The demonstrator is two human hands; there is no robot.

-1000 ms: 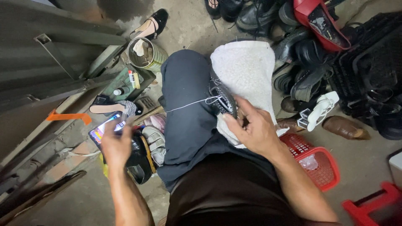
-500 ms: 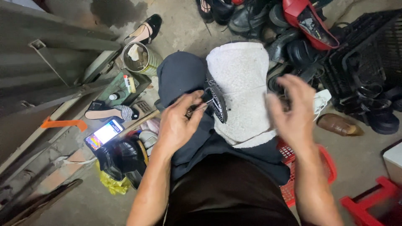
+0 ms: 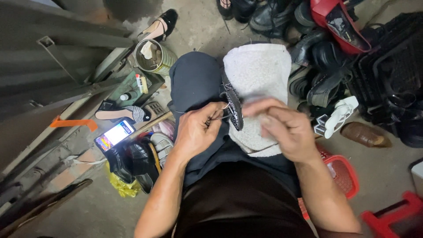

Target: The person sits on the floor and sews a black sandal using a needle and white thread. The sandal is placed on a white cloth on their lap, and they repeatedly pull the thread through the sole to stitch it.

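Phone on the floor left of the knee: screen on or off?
On. The small rectangular phone lies face up beside the black shoes, its display lit with bright coloured content. What it displays is too small to tell.

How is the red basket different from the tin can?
The red basket is plastic with holes all over its walls; the tin can is round metal with solid walls. The basket lies beside the right arm; the can stands past the left knee with something pale inside. Both rest on the floor.
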